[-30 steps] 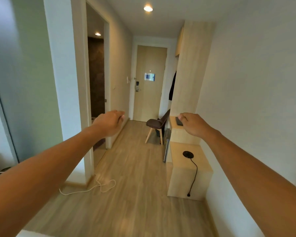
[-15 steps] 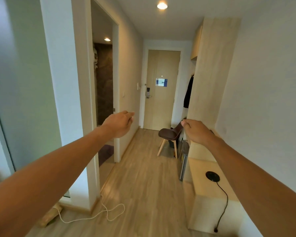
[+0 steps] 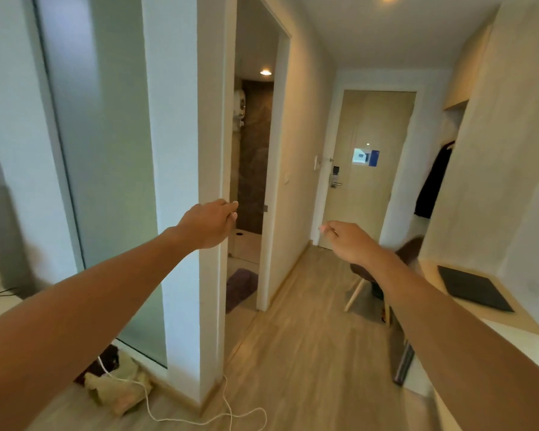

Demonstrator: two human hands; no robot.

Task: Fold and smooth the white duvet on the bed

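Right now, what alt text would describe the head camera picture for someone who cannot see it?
Two bare arms reach forward, the left hand and right hand loosely curled and holding nothing. Ahead, a wooden-floored hallway leads to a closed door. No bed or duvet is in view.

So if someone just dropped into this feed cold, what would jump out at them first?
Two bare arms stretch forward into a hallway, the left hand and right hand both loosely curled and holding nothing. Behind them a pale wooden entrance door closes the corridor's far end. A thin white cable loops across the wood floor at the bottom; no duvet or bed is in view.
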